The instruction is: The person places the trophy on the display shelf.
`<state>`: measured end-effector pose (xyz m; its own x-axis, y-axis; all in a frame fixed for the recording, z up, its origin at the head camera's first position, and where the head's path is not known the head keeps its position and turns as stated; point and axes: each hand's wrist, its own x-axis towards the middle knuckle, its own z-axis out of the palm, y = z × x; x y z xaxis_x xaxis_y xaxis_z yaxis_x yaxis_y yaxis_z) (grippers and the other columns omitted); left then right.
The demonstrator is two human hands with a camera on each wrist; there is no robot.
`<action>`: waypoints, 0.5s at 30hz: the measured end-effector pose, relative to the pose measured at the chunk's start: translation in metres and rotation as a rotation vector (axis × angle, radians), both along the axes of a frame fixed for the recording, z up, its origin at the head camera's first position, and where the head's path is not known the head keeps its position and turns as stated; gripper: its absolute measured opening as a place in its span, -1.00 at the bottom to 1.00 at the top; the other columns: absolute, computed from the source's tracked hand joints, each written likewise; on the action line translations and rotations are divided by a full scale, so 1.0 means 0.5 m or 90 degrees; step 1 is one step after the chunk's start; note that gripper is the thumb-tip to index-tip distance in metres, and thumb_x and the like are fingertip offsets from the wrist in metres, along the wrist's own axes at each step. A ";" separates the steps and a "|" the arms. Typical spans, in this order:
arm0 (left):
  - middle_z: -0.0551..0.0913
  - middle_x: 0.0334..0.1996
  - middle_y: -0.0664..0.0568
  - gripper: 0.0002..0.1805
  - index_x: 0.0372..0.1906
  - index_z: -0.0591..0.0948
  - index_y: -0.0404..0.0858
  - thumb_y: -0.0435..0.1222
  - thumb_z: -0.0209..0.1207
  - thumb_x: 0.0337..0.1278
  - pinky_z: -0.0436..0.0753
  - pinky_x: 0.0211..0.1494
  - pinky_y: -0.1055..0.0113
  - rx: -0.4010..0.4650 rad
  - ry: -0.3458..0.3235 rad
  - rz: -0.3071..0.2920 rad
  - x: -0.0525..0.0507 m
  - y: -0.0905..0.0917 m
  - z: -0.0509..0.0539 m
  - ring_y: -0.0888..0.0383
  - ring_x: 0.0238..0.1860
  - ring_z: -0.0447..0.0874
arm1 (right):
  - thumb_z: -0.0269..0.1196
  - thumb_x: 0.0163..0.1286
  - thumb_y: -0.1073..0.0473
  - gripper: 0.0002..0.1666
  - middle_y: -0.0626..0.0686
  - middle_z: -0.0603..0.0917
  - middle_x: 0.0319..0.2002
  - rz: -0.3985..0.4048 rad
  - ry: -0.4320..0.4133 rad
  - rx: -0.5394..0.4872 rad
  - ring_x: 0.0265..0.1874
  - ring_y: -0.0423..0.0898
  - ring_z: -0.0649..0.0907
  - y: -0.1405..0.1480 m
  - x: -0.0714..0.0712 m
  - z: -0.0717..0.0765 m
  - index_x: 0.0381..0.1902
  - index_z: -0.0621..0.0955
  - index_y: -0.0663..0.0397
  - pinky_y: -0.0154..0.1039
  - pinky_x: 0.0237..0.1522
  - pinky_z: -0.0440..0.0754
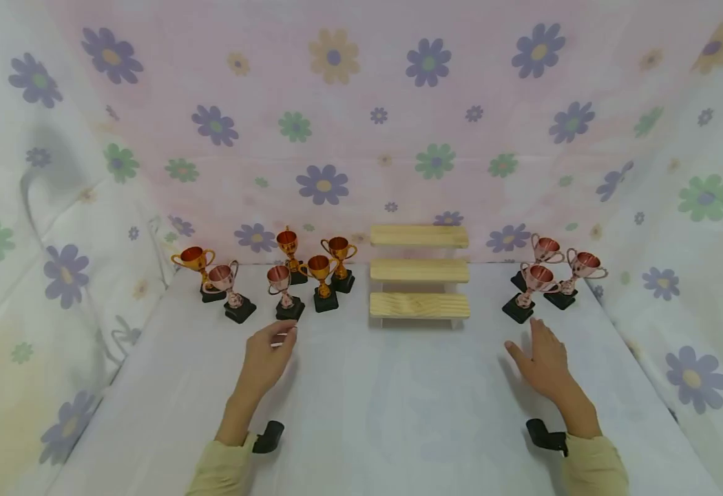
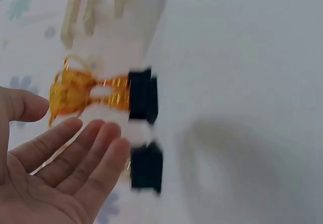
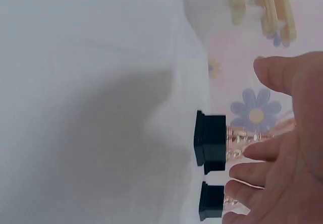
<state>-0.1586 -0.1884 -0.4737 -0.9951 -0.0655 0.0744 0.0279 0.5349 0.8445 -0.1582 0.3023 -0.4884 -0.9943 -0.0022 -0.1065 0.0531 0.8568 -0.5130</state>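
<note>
Small trophy cups on black bases stand in two groups at the back of the table. My left hand (image 1: 266, 355) is just in front of the left group, nearest a rose-gold trophy (image 1: 285, 297); its fingers are lightly bent and hold nothing. Past those fingers in the left wrist view are a gold trophy (image 2: 73, 92) and another black base (image 2: 146, 168). On the right, my right hand (image 1: 544, 362) reaches toward a front rose-gold trophy (image 1: 525, 297), thumb apart and palm bare. The right wrist view shows its base (image 3: 211, 142) beyond the fingers, partly covering the stem.
A three-step wooden stand (image 1: 420, 305) sits between the groups. Gold trophies (image 1: 321, 275) and another rose-gold trophy (image 1: 231, 293) fill out the left group. Two more rose-gold trophies (image 1: 575, 272) are at the right. Flower-patterned cloth (image 1: 361, 138) hangs behind and on both sides.
</note>
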 end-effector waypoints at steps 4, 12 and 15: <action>0.72 0.01 -0.24 -0.65 0.21 0.60 -0.41 -0.31 0.09 0.51 0.78 -0.03 0.30 0.116 -0.085 -0.065 -0.020 0.059 -0.023 0.01 -0.08 0.74 | 0.14 0.57 -0.06 0.05 0.65 -0.01 0.47 -0.059 -0.004 -0.086 0.44 0.58 0.08 0.037 -0.024 0.008 0.51 -0.13 0.62 0.48 0.42 0.12; 0.70 0.01 -0.29 -0.62 0.24 0.55 -0.48 -0.31 0.09 0.51 0.78 0.02 0.24 0.266 -0.172 -0.126 -0.071 0.169 -0.059 0.08 -0.12 0.74 | 0.37 0.39 0.14 -0.04 0.45 0.32 0.40 -0.187 0.186 -0.245 0.35 0.37 0.39 0.066 -0.076 0.007 0.52 0.14 0.41 0.30 0.38 0.39; 0.68 0.05 -0.31 -0.58 0.27 0.54 -0.47 -0.25 0.08 0.54 0.76 0.08 0.20 0.309 -0.187 -0.116 -0.087 0.195 -0.060 0.07 -0.08 0.74 | 0.41 0.34 0.19 -0.08 0.39 0.41 0.33 -0.181 0.239 -0.255 0.28 0.31 0.46 0.071 -0.092 0.009 0.49 0.22 0.37 0.25 0.34 0.45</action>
<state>-0.2024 -0.0911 -0.5039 -0.9679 0.1506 -0.2012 -0.1885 0.0944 0.9775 -0.2044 0.3376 -0.4840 -0.9311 0.3014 0.2054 0.0044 0.5724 -0.8200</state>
